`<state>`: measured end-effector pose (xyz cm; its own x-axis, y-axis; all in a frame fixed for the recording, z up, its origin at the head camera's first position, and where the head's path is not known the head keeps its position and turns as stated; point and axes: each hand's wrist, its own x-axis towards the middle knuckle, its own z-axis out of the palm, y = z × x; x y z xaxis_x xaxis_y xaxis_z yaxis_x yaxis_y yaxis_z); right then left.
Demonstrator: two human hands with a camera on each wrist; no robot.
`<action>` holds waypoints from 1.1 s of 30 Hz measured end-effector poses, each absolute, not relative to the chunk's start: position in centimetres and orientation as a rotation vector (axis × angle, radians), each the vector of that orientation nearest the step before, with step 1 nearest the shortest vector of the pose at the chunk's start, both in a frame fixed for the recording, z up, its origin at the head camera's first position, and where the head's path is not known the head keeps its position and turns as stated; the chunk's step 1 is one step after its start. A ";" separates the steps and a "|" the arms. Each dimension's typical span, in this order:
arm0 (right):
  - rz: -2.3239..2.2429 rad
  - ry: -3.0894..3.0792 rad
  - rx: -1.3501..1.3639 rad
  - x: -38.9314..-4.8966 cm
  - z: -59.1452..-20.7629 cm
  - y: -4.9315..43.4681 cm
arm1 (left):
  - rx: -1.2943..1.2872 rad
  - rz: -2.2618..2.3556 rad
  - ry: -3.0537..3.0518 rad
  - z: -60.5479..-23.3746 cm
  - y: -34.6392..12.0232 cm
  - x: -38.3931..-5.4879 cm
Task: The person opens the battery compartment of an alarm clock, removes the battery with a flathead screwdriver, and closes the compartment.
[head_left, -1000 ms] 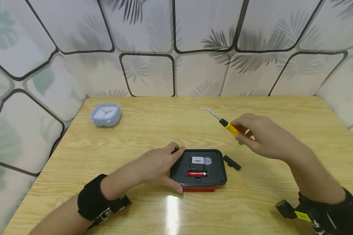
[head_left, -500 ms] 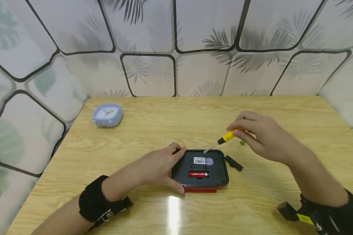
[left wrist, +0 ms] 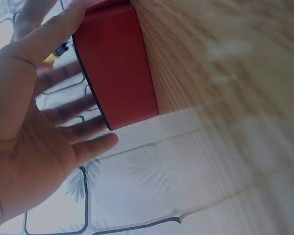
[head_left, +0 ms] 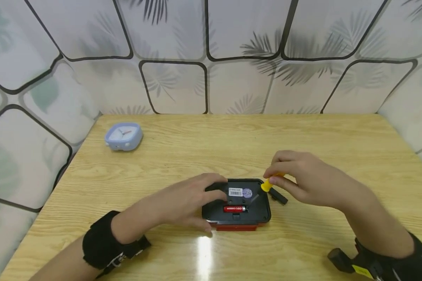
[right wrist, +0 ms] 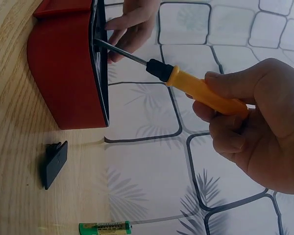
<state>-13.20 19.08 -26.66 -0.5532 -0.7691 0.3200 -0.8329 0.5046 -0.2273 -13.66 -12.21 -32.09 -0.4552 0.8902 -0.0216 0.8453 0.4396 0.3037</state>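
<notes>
A red box-shaped device [head_left: 236, 227] lies on the table with its black back panel [head_left: 258, 214] facing up. A red battery [head_left: 234, 209] sits in the panel's battery slot. My right hand [head_left: 307, 179] grips a screwdriver [right wrist: 198, 90] by its yellow handle. Its metal tip points down at the panel, close to the battery's right end; I cannot tell if they touch. My left hand [head_left: 186, 201] is at the device's left end, fingers fairly straight and spread, one reaching over the panel. In the left wrist view, the thumb lies by the device's red side [left wrist: 115, 68].
A black battery cover [head_left: 278, 196] lies just right of the device. In the right wrist view, a green battery [right wrist: 105, 228] lies on the table beyond the cover. A pale blue clock [head_left: 124, 136] stands at the back left. Patterned curtain surrounds the table's back and sides.
My right hand has lowered the screwdriver from above the table to the panel, near the battery. The left hand has loosened from the device's left edge, with a finger now over the panel.
</notes>
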 end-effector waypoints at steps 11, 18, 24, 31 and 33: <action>0.492 -2.720 1.345 -12.8 -26.7 18.6 | 1.662 0.269 2.460 -31.9 -12.4 -13.6; 0.553 -2.920 1.278 -12.8 -26.5 18.6 | 1.663 0.274 2.461 -32.1 -12.4 -13.5; 0.588 -2.991 1.270 -12.9 -26.5 18.4 | 1.621 0.286 2.455 -32.1 -12.4 -13.5; 0.576 -3.118 1.249 -13.2 -26.5 19.0 | 1.589 0.278 2.455 -32.0 -12.3 -13.4; 0.570 -3.145 1.254 -13.2 -26.5 19.3 | 1.599 0.274 2.456 -32.0 -12.3 -13.4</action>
